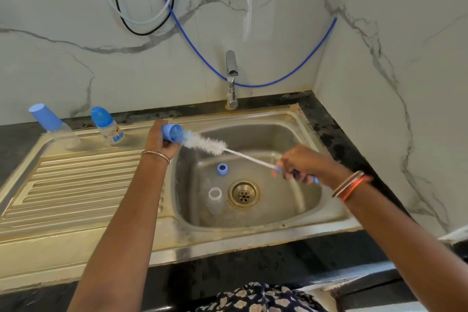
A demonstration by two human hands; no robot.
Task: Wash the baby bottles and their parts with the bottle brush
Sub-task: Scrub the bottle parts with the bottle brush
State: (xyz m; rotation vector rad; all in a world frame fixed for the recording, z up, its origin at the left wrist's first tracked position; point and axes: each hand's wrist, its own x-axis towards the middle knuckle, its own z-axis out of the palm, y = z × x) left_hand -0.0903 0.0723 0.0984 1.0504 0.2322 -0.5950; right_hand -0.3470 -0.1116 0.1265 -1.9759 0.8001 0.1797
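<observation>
Over sink (pixel 326 213), two hands, one brush (pixel 206 145), three bottles, two caps

the right hand (pixel 301 164) is motion-blurred, hiding most of the bottle brush (pixel 206 144) handle. the brush tip is lost inside the blue cap (pixel 172 132). the label on the bottle (pixel 107 125) near the sink's back edge is unreadable.
</observation>
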